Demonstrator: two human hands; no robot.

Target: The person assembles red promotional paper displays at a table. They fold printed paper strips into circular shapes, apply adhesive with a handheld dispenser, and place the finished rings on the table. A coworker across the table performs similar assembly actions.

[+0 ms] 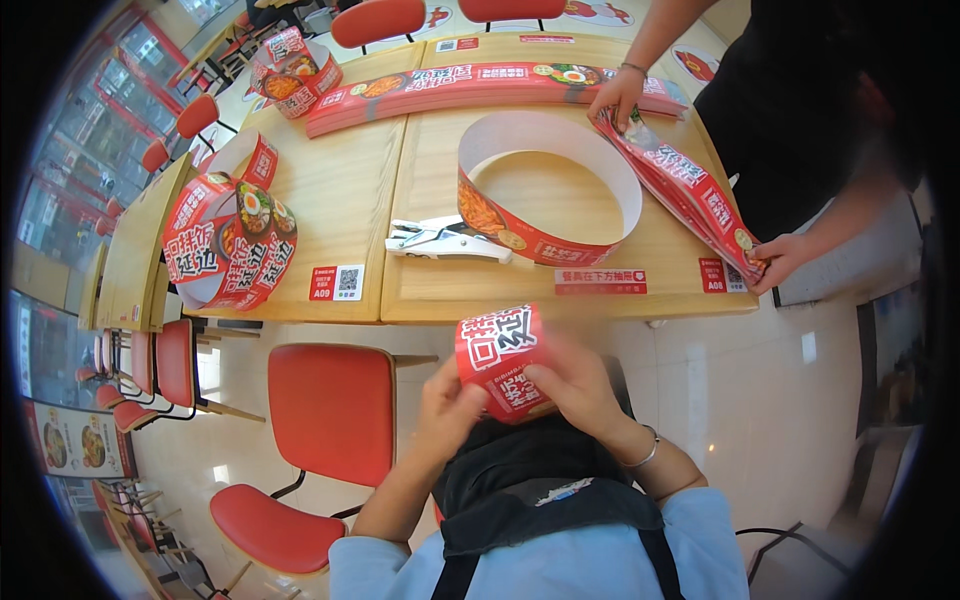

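In front of my lap I hold a red printed paper strip, bent over on itself. My left hand grips its lower left edge, the thumb on the printed face. My right hand, a little blurred, closes on its right side, and a bracelet circles that wrist. On the table beyond stands a large ring of the same red paper, joined into a hoop with a pale inside. Touching its left side lies a white tool with two handles, resembling a plier stapler.
A long stack of flat red strips crosses the table's far side. Curled bands stand at the left, and another rolled bundle at the back. At right, another person's hands hold a folded bunch of strips. A red chair stands left of me.
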